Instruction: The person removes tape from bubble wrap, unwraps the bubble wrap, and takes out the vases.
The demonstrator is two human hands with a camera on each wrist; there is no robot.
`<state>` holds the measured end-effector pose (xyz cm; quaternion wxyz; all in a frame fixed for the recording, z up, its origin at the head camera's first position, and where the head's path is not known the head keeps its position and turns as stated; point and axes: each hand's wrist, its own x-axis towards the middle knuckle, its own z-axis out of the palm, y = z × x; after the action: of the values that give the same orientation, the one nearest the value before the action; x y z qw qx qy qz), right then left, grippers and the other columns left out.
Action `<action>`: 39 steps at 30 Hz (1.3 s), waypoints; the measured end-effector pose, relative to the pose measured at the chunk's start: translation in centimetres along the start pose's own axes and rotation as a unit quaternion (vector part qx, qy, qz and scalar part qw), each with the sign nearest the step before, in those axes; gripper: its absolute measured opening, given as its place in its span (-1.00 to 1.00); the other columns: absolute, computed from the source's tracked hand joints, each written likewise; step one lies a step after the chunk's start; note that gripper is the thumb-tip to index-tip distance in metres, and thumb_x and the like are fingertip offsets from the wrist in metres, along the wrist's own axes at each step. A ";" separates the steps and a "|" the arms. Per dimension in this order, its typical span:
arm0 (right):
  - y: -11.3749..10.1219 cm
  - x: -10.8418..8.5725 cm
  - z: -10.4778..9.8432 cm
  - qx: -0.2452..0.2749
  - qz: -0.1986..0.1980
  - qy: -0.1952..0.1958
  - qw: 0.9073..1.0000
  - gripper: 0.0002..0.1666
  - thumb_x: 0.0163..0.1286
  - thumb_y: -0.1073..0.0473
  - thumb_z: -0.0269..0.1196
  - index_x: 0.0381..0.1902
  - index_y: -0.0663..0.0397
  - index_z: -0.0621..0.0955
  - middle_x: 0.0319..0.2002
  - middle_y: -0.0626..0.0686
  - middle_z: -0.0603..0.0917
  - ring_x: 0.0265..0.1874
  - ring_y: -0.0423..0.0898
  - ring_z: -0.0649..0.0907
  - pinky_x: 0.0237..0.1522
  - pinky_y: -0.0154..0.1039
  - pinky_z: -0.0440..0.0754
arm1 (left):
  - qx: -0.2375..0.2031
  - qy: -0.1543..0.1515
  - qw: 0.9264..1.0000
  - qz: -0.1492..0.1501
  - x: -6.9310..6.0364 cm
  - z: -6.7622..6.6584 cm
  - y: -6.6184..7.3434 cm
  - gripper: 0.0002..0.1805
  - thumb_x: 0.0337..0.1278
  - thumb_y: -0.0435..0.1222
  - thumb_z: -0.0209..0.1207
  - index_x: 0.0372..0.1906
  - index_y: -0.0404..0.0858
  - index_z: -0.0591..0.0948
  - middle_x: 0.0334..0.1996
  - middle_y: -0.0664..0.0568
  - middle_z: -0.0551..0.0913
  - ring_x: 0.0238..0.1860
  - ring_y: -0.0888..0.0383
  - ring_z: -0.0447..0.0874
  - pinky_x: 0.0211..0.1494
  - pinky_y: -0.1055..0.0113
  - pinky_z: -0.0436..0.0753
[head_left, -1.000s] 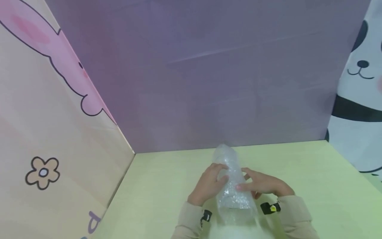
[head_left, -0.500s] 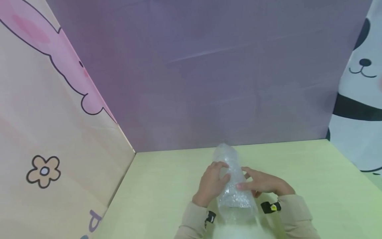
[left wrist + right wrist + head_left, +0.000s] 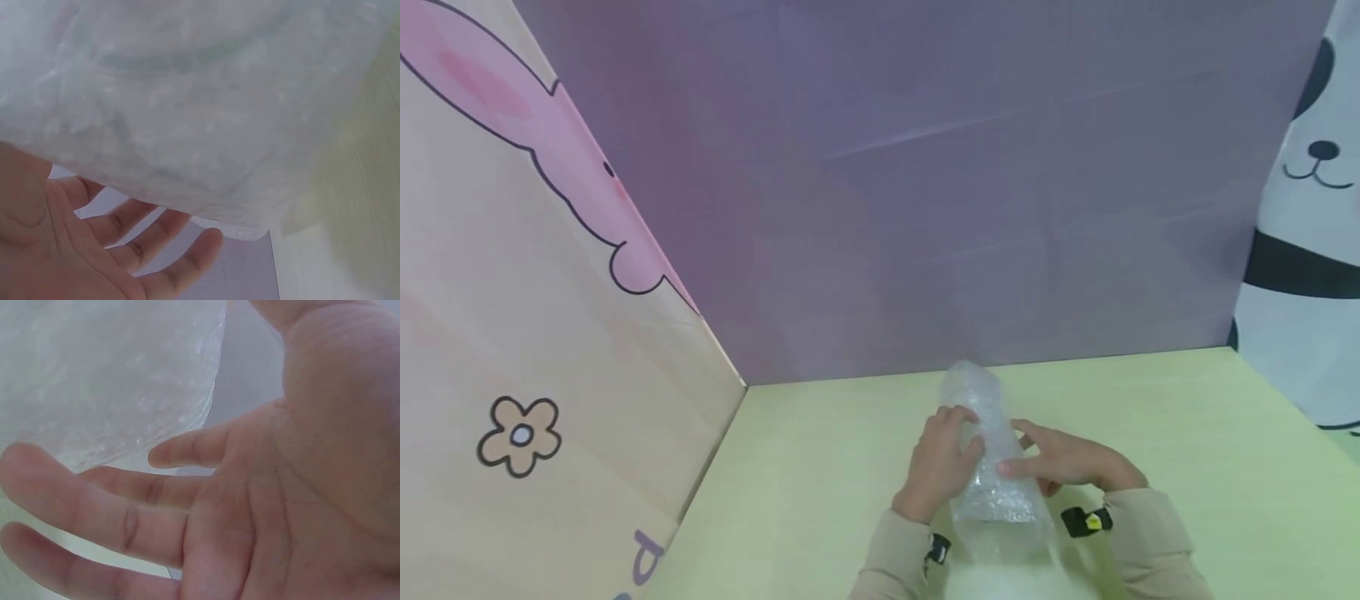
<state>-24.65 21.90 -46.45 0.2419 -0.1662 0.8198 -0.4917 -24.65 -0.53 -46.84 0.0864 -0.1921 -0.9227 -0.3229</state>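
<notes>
A long bundle of clear bubble wrap (image 3: 992, 500) lies between both hands, running away from the person over the table. My left hand (image 3: 936, 467) holds its left side, with the thumb on top in the head view. In the left wrist view, the fingers (image 3: 181, 269) reach along the edge of the wrap. My right hand (image 3: 1071, 460) grips the right side, thumb on top. Its lightly bent fingers (image 3: 94, 519) spread along the bundle's edge in the right wrist view. A faint green curved line shows through the wrap in the left wrist view; what lies inside is blurred.
The pale yellow-green table (image 3: 820, 467) meets a purple-grey back panel (image 3: 925, 208) just beyond the bundle's far end. A left panel (image 3: 602, 358) carries a pink cartoon and a flower. At the right stands a panel with a panda picture (image 3: 1300, 350).
My left hand has shifted slightly right and closer to the right hand. The right hand keeps its place on the wrap. The whole head view has shifted a little.
</notes>
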 end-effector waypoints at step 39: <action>0.0 0.1 0.2 0.035 -0.027 -0.027 0.999 0.03 0.48 -0.08 0.26 0.62 0.19 -0.01 0.30 0.41 0.42 -0.10 0.06 0.73 -0.13 -0.03 0.80 | -0.008 0.052 0.998 -0.045 0.0 0.3 0.0 -0.86 0.32 -0.11 0.25 -0.10 0.00 0.68 -0.10 0.04 0.72 -0.14 0.11 0.67 -0.21 0.28 0.65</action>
<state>-24.66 21.69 -46.52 0.2566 -0.1927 0.7904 -0.5219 -24.71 -0.37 -47.05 0.1185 -0.1343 -0.9219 -0.3435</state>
